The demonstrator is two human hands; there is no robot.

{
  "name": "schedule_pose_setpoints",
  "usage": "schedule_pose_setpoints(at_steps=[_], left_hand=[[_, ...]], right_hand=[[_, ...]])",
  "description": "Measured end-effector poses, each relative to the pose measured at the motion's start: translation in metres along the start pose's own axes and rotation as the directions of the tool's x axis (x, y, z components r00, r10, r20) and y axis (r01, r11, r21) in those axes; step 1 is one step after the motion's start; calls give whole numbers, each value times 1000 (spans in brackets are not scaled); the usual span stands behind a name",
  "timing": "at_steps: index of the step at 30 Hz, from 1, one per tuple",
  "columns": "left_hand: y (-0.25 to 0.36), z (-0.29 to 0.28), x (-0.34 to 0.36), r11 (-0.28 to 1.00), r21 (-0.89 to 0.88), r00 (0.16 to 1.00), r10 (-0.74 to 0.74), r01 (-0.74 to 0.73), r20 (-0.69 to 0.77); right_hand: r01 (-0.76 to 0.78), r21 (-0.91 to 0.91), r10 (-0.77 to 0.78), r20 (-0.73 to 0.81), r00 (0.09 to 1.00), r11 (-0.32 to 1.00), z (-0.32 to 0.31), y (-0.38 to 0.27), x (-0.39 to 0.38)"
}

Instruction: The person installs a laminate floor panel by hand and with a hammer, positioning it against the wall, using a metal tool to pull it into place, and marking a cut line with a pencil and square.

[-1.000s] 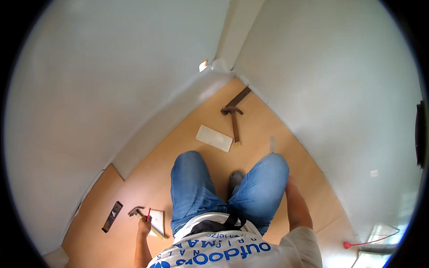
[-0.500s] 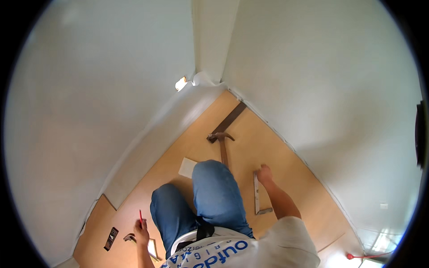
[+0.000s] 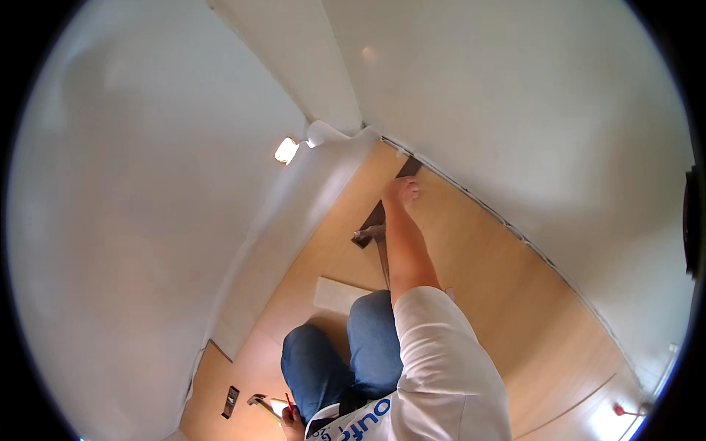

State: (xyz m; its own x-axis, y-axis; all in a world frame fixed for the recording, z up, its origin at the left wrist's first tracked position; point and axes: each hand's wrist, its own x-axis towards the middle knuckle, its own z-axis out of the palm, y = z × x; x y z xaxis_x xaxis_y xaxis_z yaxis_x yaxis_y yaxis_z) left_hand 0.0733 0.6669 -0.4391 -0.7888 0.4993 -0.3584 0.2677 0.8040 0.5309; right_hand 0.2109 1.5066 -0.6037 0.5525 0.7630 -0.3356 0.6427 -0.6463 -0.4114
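Note:
My right hand [image 3: 401,190] is at the dark flat bar [image 3: 373,218], near the wall corner. Its fingers are curled over the bar, and the forearm hides part of it. A claw hammer [image 3: 381,251] lies with its head on the bar's near end, partly behind my forearm. Low at the left, beside my knee, my left hand [image 3: 293,424] is closed round a thin red pencil [image 3: 289,401]. Close to that hand lies a second hammer [image 3: 257,400]. A small dark spirit level or similar tool [image 3: 230,402] rests farther left on the boards.
I kneel on light wood flooring [image 3: 500,309] between two pale walls. A pale board offcut [image 3: 337,293] lies ahead of my knees. A lit lamp [image 3: 286,151] and crumpled white sheeting [image 3: 323,134] are by the corner. A red-headed object [image 3: 619,410] shows at lower right.
My right hand has left the metal square and reached forward to the dark bar. My left hand has come lower, still with the pencil. The whole view has shifted.

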Motion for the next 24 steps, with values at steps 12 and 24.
schedule_pose_setpoints(at_steps=[12, 24], left_hand=[[8, -29, 13, 988, 128, 995, -93, 86, 48], [85, -23, 39, 973, 56, 973, -225, 222, 54]], right_hand=[[-49, 253, 53, -8, 999, 966, -49, 107, -24], [-130, 20, 129, -347, 929, 991, -170, 299, 4]])
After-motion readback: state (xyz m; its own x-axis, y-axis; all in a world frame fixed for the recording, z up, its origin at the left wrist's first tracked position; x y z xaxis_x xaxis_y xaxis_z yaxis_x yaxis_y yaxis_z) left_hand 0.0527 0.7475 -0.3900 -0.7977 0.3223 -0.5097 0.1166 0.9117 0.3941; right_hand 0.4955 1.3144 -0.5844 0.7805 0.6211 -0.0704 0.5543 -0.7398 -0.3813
